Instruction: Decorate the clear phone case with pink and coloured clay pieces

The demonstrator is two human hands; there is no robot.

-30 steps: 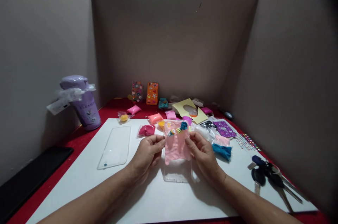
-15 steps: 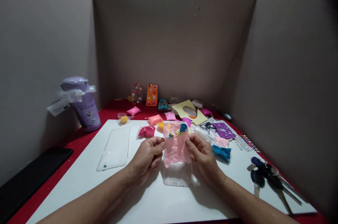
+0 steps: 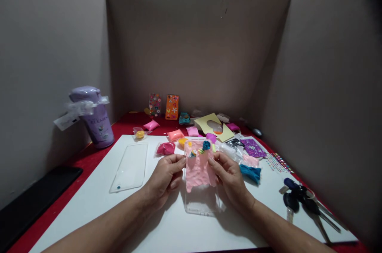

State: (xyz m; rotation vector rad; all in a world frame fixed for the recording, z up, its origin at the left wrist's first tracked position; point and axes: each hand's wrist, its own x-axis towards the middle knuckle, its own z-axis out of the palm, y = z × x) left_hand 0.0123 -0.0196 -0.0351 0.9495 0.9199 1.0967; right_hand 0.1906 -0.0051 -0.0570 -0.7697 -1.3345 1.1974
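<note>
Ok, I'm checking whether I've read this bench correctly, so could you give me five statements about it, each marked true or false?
1. The left hand and right hand hold a clear case by its sides. True.
2. The pink layer on it reaches the bottom edge. False: the lower part is bare.
3. A second clear case lies on the white board. True.
4. The tall object at the far left is orange. False: it is a purple tumbler.
5. The blue piece on the pink layer is nearer the left hand. False: it is nearer the right hand.
</note>
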